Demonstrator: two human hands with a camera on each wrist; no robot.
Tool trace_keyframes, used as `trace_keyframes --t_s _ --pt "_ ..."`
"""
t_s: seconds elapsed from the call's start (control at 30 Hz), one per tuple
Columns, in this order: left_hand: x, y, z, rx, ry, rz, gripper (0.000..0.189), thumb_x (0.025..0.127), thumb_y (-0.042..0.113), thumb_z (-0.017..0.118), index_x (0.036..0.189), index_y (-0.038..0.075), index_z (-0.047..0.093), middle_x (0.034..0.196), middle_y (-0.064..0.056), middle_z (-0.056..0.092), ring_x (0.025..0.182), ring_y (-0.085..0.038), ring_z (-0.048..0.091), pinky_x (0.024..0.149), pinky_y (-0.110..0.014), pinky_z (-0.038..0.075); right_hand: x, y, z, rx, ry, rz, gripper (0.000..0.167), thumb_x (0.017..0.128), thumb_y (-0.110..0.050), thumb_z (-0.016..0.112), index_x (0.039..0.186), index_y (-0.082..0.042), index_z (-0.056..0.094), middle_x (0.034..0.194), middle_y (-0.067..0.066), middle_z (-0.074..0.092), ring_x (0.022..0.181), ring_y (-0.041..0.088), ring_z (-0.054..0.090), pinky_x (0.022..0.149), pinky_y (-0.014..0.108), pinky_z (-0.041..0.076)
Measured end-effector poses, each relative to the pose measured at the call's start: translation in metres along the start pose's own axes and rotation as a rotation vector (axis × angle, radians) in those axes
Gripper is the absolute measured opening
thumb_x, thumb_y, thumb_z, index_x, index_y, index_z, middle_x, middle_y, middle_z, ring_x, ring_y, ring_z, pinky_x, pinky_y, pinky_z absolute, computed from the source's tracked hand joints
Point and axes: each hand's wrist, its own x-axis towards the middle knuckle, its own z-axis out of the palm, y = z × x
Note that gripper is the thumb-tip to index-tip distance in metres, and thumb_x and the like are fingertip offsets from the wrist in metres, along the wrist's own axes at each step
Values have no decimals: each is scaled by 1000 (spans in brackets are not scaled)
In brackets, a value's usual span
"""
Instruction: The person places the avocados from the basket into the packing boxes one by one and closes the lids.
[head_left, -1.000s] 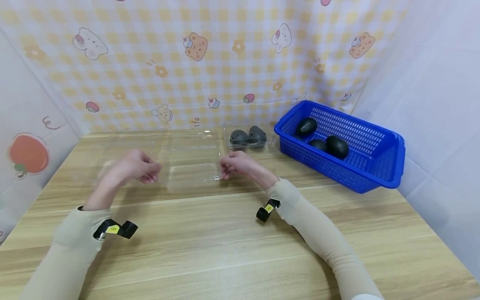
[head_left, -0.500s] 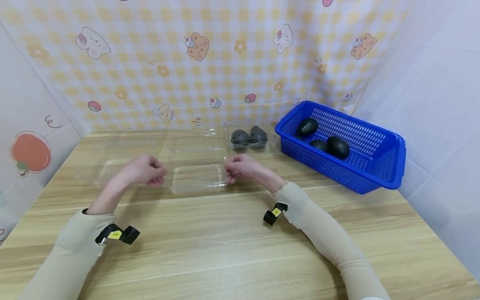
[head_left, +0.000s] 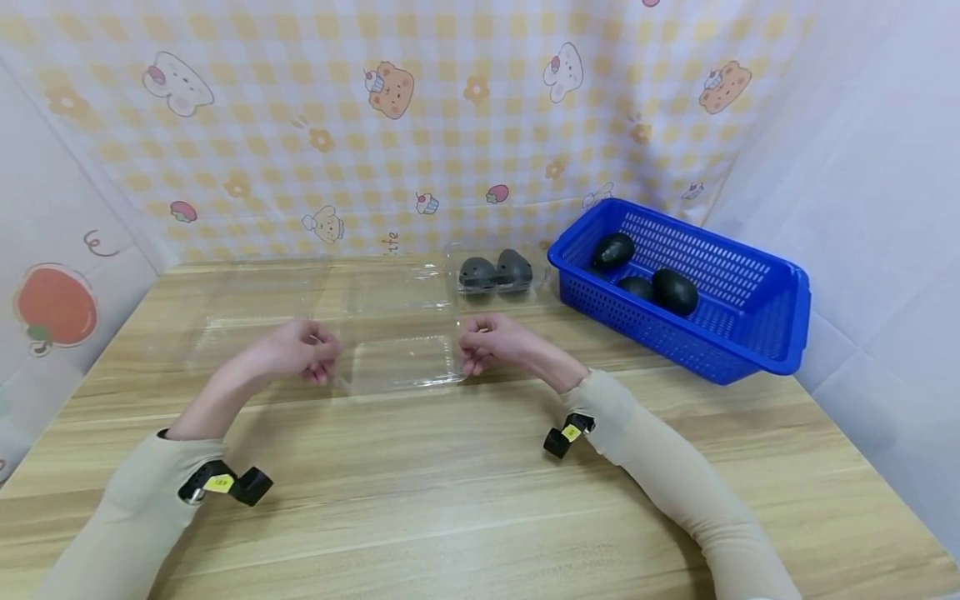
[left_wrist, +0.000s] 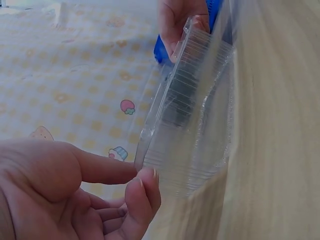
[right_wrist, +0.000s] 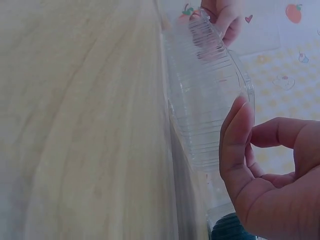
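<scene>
A clear plastic clamshell container (head_left: 405, 362) lies opened out on the wooden table, its lid half (head_left: 393, 287) toward the back. My left hand (head_left: 303, 350) pinches its left rim between thumb and fingertips. On the opposite side, my right hand (head_left: 491, 342) pinches the right rim, thumb against curled fingers. Ribbed side walls of the container (left_wrist: 187, 100) show up close in the left wrist view. In the right wrist view its near rim (right_wrist: 247, 85) meets the fingertips of my right hand (right_wrist: 265, 175).
Another clear container (head_left: 240, 333) lies to the left, partly behind my left hand. Behind my right hand, a clear box (head_left: 453, 258) holds two dark avocados (head_left: 513, 271). A blue perforated basket (head_left: 750, 350) with several avocados (head_left: 675, 292) stands at the right. A patterned curtain (head_left: 450, 150) hangs behind.
Both hands have shifted right and a little nearer, and the opened container has come along with them. The basket and the boxed avocados stay in place.
</scene>
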Motion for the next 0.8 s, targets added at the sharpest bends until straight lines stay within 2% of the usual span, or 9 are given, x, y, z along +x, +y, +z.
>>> trace_keyframes --t_s 0.3,0.57,0.8 --pt "-3 -3 7 -100 0 -9 28 106 10 51 118 -15 46 83 -12 63 67 -14 62 61 -25 55 -13 4 -1 -2 -29 23 8 104 -3 51 100 4 53 83 11 62 67 17 65 65 25 58" --pt "-4 -7 13 -112 3 25 28 106 10 52 117 -15 47 81 -12 63 65 -13 62 60 -25 55 -27 7 -1 -9 -51 26 9 103 -3 51 95 1 52 82 11 61 67 17 65 65 26 57" --pt "-5 -8 19 -133 -43 32 24 105 12 53 112 -11 50 79 -8 62 67 -13 61 60 -23 53 -36 11 -6 -33 -109 24 9 103 -3 50 96 1 52 80 12 62 66 17 67 65 26 58"
